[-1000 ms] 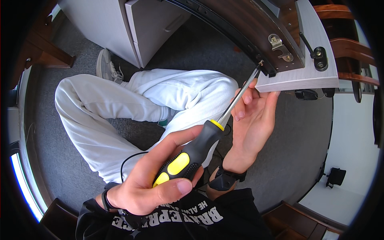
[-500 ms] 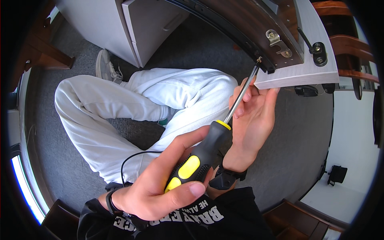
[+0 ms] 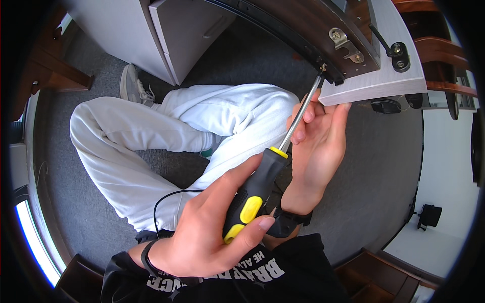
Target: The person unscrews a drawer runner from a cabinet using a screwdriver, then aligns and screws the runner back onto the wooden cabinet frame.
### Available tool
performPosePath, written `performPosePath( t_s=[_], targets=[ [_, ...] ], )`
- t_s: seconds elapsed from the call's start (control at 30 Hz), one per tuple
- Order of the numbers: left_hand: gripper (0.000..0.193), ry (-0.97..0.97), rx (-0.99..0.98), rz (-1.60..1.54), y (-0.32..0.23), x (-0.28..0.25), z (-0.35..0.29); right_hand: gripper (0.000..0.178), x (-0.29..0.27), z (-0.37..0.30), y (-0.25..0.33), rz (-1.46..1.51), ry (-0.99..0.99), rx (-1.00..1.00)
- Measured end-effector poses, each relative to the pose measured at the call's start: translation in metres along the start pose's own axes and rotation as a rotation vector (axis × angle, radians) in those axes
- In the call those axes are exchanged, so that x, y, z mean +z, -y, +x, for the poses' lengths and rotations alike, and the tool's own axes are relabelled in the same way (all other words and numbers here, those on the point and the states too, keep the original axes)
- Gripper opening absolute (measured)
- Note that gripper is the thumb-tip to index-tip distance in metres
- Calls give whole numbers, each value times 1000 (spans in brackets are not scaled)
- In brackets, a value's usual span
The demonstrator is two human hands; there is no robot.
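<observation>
My left hand point(image 3: 202, 230) is wrapped round the black and yellow handle of a screwdriver point(image 3: 257, 184). Its steel shaft slants up to the right, and the tip meets a small brass-coloured screw point(image 3: 323, 67) at the end of a black rail point(image 3: 295, 55). That rail runs along the edge of a dark brown panel point(image 3: 371, 55), which is joined to a light wood-grain board point(image 3: 374, 90). Beside the shaft, my right hand point(image 3: 318, 146) grips the board's lower corner, palm toward me, fingers curled and partly hidden behind it.
A metal bracket point(image 3: 346, 45) is fixed to the dark panel, and a black fitting with a rod point(image 3: 400, 57) sits on the light board. A pale cabinet point(image 3: 189, 38) stands at the far left. My crossed legs point(image 3: 136, 121) rest on the grey floor point(image 3: 374, 171).
The screwdriver's handle has turned a little in my left hand and shifted, its yellow pads now farther right. The board and panel have moved slightly up and left in view.
</observation>
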State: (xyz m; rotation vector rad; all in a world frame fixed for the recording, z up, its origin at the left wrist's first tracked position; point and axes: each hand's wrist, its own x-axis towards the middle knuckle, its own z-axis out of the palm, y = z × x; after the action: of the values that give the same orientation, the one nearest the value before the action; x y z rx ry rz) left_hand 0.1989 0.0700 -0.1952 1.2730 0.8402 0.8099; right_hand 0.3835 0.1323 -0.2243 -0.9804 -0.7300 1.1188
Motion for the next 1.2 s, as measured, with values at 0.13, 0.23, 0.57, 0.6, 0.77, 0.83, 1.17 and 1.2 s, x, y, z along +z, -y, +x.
performPosePath(
  t_s=[0.13, 0.23, 0.57, 0.6, 0.77, 0.83, 1.17, 1.2],
  targets=[
    [61, -63, 233, 358, -3, 6, 3, 51, -5, 0, -1, -1, 18, -2],
    [58, -93, 296, 672, -6, 10, 5, 51, -7, 0, 1, 25, 40, -6],
    [62, -312, 395, 1020, -16, 13, -4, 49, -3, -1, 6, -14, -23, 10],
    [62, -331, 413, 1033, -15, 13, -5, 49, -3, -1, 5, -9, -23, 12],
    [55, -442, 574, 1039, -9, 14, -3, 50, -6, 1, 2, -10, 6, 19],
    [52, -489, 671, 1044, -7, 14, 0, 50, -10, 2, 2, 1, 12, 24],
    [52, -373, 688, 972, -10, 6, 2, 61, -12, -34, 8, -294, 379, 153],
    [54, -359, 649, 926, -9, 6, 4, 61, -10, -44, 9, -280, 416, 161]
  ],
)
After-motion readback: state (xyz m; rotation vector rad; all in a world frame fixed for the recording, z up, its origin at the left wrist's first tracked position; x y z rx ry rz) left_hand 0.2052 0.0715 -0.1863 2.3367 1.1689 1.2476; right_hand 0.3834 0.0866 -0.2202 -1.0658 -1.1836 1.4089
